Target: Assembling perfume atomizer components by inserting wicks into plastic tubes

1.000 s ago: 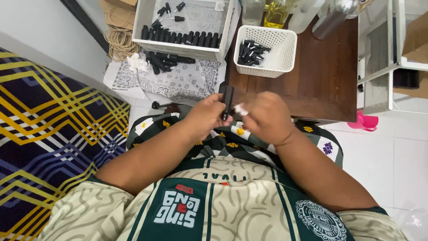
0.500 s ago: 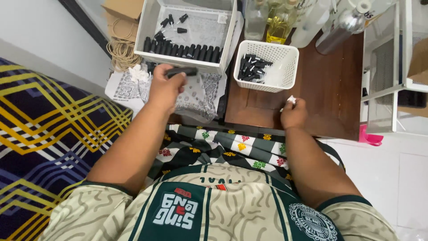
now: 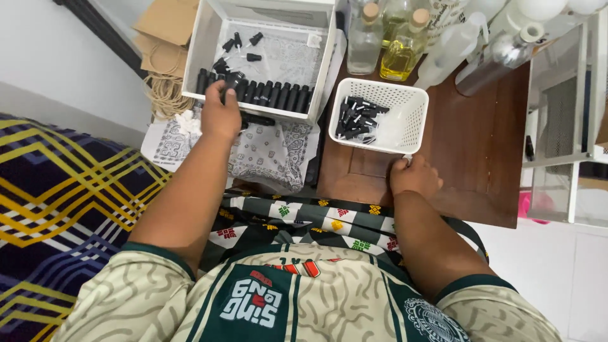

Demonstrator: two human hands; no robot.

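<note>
I see the left hand (image 3: pixel 220 117) stretched forward, its fingers (image 3: pixel 223 95) curled over a black tube (image 3: pixel 228 87) at the near edge of the white box (image 3: pixel 201 38); the grip itself is hidden, so I cannot tell how firmly they close. About a dozen black tubes (image 3: pixel 272 95) stand in one row along that box's front wall, with a few loose caps (image 3: pixel 237 47) behind. The right hand (image 3: pixel 413 178) rests fisted on the brown wooden counter (image 3: pixel 481 152), touching the near rim of the white basket (image 3: pixel 405 104), which holds a heap of small black parts. One patterned cloth (image 3: pixel 272 155) lies under the box. Two corked glass bottles (image 3: pixel 386 38) stand beyond. Blue-and-yellow bedding (image 3: pixel 57 209) lies left.
</note>
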